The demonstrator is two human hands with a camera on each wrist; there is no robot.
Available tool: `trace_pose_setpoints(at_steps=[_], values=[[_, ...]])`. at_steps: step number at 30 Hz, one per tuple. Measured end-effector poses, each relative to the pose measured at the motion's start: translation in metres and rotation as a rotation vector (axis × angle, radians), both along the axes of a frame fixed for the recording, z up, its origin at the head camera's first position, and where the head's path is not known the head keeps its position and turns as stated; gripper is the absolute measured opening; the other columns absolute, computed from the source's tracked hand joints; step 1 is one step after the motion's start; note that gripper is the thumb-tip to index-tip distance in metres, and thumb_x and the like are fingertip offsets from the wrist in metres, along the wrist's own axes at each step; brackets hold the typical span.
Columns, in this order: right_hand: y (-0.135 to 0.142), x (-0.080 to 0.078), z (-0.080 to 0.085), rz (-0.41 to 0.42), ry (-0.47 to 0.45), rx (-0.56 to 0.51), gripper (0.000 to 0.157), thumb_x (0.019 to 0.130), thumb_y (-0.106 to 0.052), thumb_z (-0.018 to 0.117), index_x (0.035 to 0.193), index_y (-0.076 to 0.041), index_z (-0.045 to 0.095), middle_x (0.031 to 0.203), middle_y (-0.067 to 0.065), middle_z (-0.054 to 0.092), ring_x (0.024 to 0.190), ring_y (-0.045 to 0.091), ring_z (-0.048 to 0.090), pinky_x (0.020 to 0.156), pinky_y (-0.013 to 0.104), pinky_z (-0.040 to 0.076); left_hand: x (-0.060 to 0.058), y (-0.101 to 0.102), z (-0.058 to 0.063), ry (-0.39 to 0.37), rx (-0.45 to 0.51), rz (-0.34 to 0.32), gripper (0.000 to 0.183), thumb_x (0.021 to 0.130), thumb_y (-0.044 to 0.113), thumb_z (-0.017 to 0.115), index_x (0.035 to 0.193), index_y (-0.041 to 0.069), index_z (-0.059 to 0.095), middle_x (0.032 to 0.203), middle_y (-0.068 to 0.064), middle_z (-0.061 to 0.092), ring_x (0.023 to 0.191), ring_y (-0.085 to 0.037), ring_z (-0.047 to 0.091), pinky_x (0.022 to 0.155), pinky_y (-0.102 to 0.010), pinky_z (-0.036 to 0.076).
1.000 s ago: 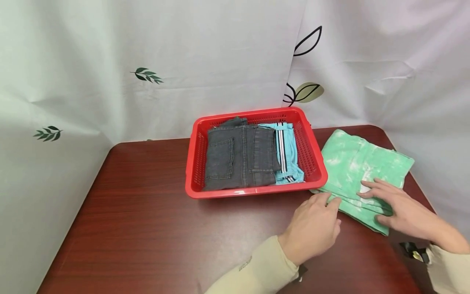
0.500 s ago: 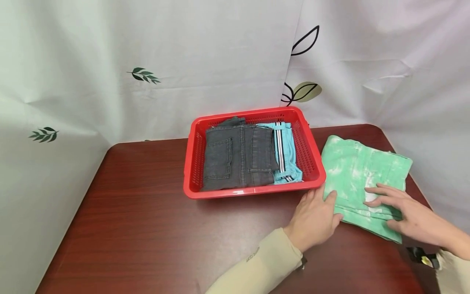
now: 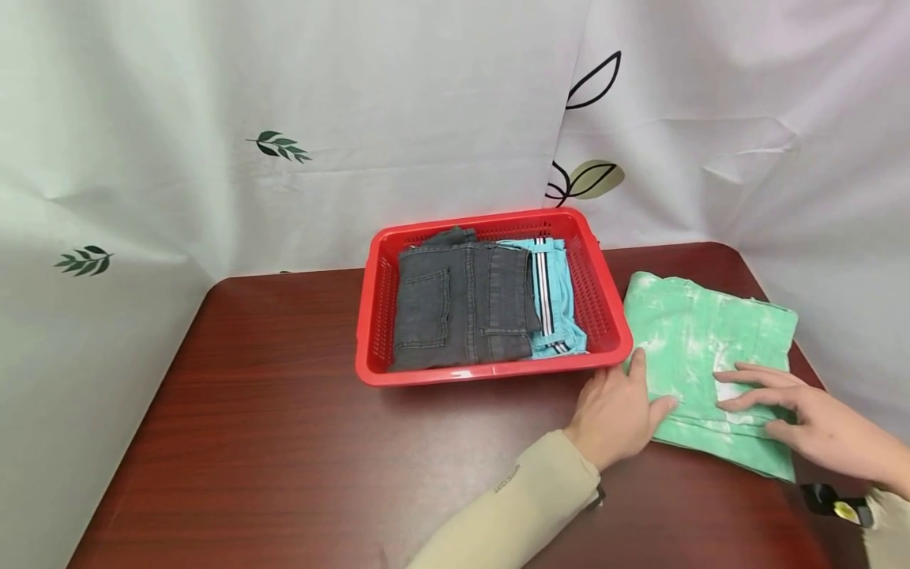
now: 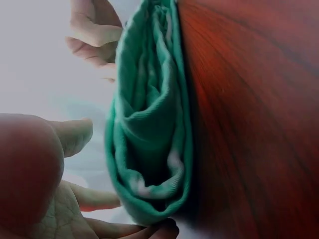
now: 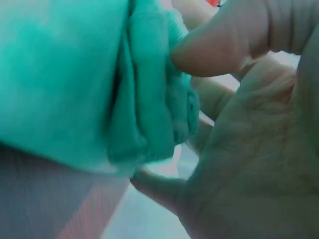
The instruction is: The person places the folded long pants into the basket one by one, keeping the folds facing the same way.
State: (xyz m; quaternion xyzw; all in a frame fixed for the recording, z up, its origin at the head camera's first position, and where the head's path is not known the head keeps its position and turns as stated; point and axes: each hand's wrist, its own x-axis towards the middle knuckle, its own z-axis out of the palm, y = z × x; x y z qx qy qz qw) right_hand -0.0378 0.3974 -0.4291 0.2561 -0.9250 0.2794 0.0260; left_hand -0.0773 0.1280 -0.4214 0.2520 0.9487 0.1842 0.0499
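A folded green garment with white tie-dye blotches, thick denim-like cloth, lies on the table to the right of the red basket. My left hand is at its left edge, fingers extended and thumb over the top. In the left wrist view the folded layers show end-on, with the fingertips against the fold's end. My right hand rests on the garment's right part with fingers spread and slightly bent. The right wrist view shows its thumb touching the stacked layers.
The red plastic basket stands at the back middle, close to the green garment's left edge. Folded dark grey jeans and a light blue garment with a striped band lie inside. White curtain hangs behind the dark red table.
The green garment has slid slightly toward me and turned a little, now lying straighter beside the basket. My left hand has moved forward along its left edge; the right hand has shifted slightly right.
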Motion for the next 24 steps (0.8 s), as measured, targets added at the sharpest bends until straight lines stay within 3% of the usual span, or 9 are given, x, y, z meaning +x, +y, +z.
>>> trace_pose_setpoints(at_steps=[3,5,6,8,10,11,12,17,24], values=[[-0.001,0.002,0.003,-0.102,-0.062,-0.038,0.062,0.075,0.023,0.061,0.121,-0.017,0.071,0.145,-0.031,0.040,0.133,-0.016,0.026,0.079,0.010,0.027,-0.004,0.005,-0.001,-0.052,0.027,0.024,0.080,0.095,0.059,0.057,0.157,0.015,0.034,0.154,0.004,0.041,0.136,-0.012,0.043,0.101,-0.022,0.045],[-0.003,0.004,0.007,-0.223,-0.117,-0.066,0.054,0.086,0.014,0.061,0.133,-0.012,0.063,0.153,-0.023,0.035,0.136,-0.012,0.027,0.079,0.008,0.028,-0.006,0.009,-0.001,-0.063,0.020,0.038,0.083,0.094,0.059,0.058,0.158,0.014,0.031,0.155,0.005,0.040,0.136,-0.011,0.042,0.100,-0.022,0.045],[-0.005,0.004,0.009,-0.302,-0.157,-0.071,0.051,0.092,0.007,0.061,0.140,-0.009,0.057,0.158,-0.014,0.032,0.141,-0.002,0.030,0.083,0.012,0.034,-0.007,0.010,-0.001,-0.064,0.011,0.044,0.084,0.094,0.060,0.058,0.159,0.014,0.030,0.155,0.005,0.040,0.135,-0.010,0.043,0.099,-0.022,0.046],[-0.006,0.003,0.012,-0.457,-0.227,-0.073,0.055,0.100,-0.008,0.059,0.152,-0.004,0.041,0.165,0.008,0.023,0.148,0.026,0.028,0.096,0.031,0.042,-0.008,0.014,0.000,-0.058,-0.010,0.055,0.085,0.094,0.061,0.056,0.159,0.013,0.028,0.155,0.004,0.039,0.133,-0.009,0.045,0.098,-0.022,0.046],[-0.005,0.002,0.014,-0.580,-0.319,-0.066,0.068,0.105,-0.022,0.054,0.158,0.001,0.019,0.161,0.033,0.013,0.142,0.056,0.021,0.104,0.057,0.036,-0.009,0.016,0.000,-0.049,-0.031,0.071,0.088,0.094,0.062,0.056,0.160,0.012,0.026,0.156,0.004,0.037,0.132,-0.009,0.045,0.096,-0.022,0.047],[-0.005,0.000,0.014,-0.618,-0.364,-0.059,0.074,0.106,-0.026,0.051,0.158,0.004,0.009,0.155,0.043,0.010,0.131,0.068,0.021,0.096,0.067,0.035,-0.010,0.018,0.000,-0.051,-0.033,0.084,0.090,0.093,0.063,0.056,0.160,0.012,0.025,0.156,0.004,0.036,0.132,-0.008,0.044,0.095,-0.022,0.047],[-0.003,-0.001,0.013,-0.645,-0.413,-0.067,0.080,0.106,-0.030,0.049,0.158,0.005,-0.001,0.152,0.047,0.007,0.129,0.070,0.020,0.087,0.074,0.032,-0.010,0.019,0.000,-0.060,-0.031,0.099,0.091,0.093,0.063,0.057,0.160,0.011,0.023,0.157,0.005,0.034,0.133,-0.008,0.043,0.095,-0.022,0.046],[0.010,-0.009,0.004,-0.660,-0.585,-0.119,0.098,0.106,-0.040,0.047,0.147,0.013,-0.026,0.143,0.056,-0.001,0.127,0.073,0.013,0.089,0.075,0.034,-0.010,0.025,0.000,-0.119,-0.008,0.192,0.097,0.089,0.065,0.061,0.159,0.012,0.018,0.158,0.006,0.028,0.139,-0.009,0.033,0.098,-0.023,0.045],[0.024,-0.015,-0.003,-0.666,-0.705,-0.134,0.103,0.105,-0.048,0.046,0.143,0.021,-0.021,0.143,0.055,0.002,0.128,0.072,0.015,0.095,0.074,0.033,-0.013,0.027,0.001,-0.191,0.034,0.210,0.090,0.090,0.062,0.062,0.156,0.014,0.026,0.152,0.009,0.035,0.135,-0.008,0.038,0.098,-0.023,0.046]])
